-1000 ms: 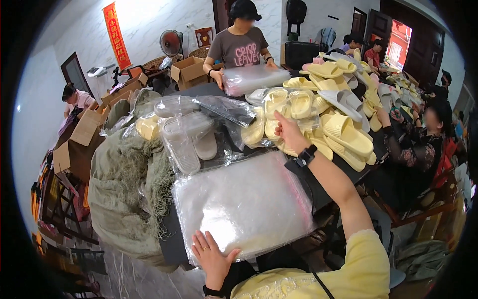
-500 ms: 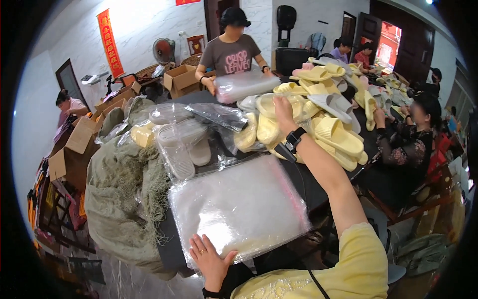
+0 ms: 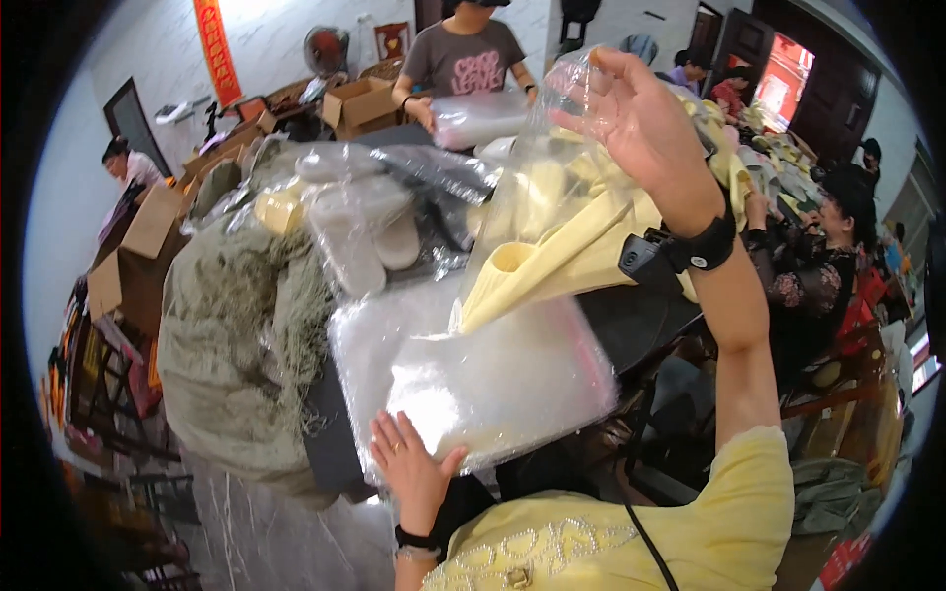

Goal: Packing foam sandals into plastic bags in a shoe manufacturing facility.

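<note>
Bag stack (image 3: 493,389), lower centre: lies flat. Clear bag (image 3: 552,128), centre to upper centre: hangs obliquely, yellow slippers (image 3: 555,264) weighting its lower end. Right hand (image 3: 641,123), upper right of centre: fingers clamped on bag top, apparently for lifting clearance. Left hand (image 3: 409,468), lower centre: fingers slightly apart, apparently steadying the stack.

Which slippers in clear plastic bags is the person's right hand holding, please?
The pale yellow, foam-like slippers in the clear plastic bag gripped by the raised right hand; the grey, foam-like slippers in clear plastic lie farther left, touched by neither hand.
</note>
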Available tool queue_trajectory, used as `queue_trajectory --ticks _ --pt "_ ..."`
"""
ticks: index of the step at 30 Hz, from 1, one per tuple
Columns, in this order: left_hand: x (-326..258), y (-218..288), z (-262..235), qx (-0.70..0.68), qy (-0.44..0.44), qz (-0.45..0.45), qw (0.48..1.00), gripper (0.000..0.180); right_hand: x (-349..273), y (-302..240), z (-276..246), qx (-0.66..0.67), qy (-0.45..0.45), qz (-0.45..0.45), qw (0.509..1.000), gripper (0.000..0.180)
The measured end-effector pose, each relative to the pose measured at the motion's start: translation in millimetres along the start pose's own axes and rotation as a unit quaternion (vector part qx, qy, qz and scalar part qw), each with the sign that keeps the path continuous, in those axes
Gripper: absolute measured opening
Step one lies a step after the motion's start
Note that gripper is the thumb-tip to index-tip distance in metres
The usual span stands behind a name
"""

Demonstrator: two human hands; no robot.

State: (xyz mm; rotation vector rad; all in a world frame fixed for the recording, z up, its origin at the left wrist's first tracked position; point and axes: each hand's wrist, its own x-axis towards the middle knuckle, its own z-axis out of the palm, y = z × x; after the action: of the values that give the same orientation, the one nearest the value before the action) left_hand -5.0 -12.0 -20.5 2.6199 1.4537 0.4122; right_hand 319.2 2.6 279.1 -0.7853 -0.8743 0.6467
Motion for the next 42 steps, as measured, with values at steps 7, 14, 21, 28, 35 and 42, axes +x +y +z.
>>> queue_trajectory --ticks 7,14,21,28,35,42 --pt "4.0 -1.7 3.5 -0.025 -0.030 -0.009 0.999 0.099 -28.2 -1.8 37.6 0.218 -0.168 0.072 0.959 0.020" --pt "-11.1 -25.5 20.1 -0.128 0.095 0.028 0.987 0.069 -99.2 45.0 -29.1 -0.205 -0.142 0.124 0.960 0.023" --pt "-1.1 -29.1 2.1 -0.317 0.152 -0.002 0.936 0.034 -142.0 75.3 -102.2 -0.232 -0.155 0.307 0.910 0.038" --pt "-10.7 -47.0 -19.3 -0.320 0.285 -0.135 0.893 0.024 -136.5 123.7 -140.7 0.005 0.031 0.378 0.925 0.031" --pt "-21.0 -51.2 -40.5 -0.474 0.183 -0.292 0.810 0.031 -123.5 151.4 -130.3 -0.331 -0.189 0.529 0.758 0.030" --pt "-12.1 -42.1 -39.7 -0.505 0.174 -0.242 0.810 0.024 -127.8 182.8 -151.4 -0.473 -0.254 0.081 0.839 0.020"
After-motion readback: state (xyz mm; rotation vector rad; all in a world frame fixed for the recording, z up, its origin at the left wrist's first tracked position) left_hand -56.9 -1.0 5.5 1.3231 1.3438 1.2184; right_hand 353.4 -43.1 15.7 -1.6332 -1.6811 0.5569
